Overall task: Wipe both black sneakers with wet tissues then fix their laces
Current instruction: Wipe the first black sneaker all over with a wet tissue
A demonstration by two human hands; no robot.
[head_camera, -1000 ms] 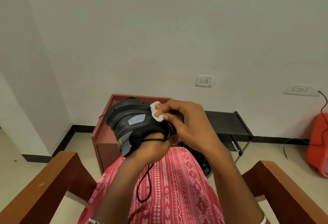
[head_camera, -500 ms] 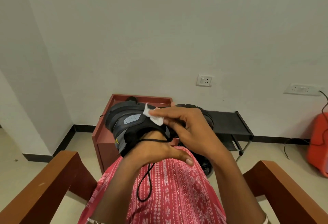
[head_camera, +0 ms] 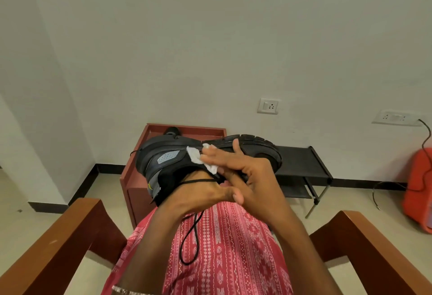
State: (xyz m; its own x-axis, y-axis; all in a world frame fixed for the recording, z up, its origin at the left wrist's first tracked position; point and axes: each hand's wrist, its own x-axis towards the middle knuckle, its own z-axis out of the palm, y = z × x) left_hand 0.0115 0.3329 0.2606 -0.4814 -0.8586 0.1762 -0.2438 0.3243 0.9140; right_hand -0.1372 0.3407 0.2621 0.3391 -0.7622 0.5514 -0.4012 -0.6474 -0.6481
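One view only, head-worn, wide-angle. Looks forward and slightly down from a seated person's eye level, over the lap toward the facing wall (head_camera: pixel 210 49). Hands sit close, centre frame, forearms entering from the bottom edge. Chair armrests (head_camera: pixel 58 248) flank the lower corners. Wall lines bow at the frame edges. Floor (head_camera: pixel 28 191) and skirting visible far left and right

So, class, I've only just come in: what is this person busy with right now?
A seated person is cleaning a black sneaker held up over the lap. The left hand is tucked into the shoe's opening and holds it up, sole turned away. The right hand presses a white wet tissue against the shoe's side. A loose black lace dangles over the red patterned garment.
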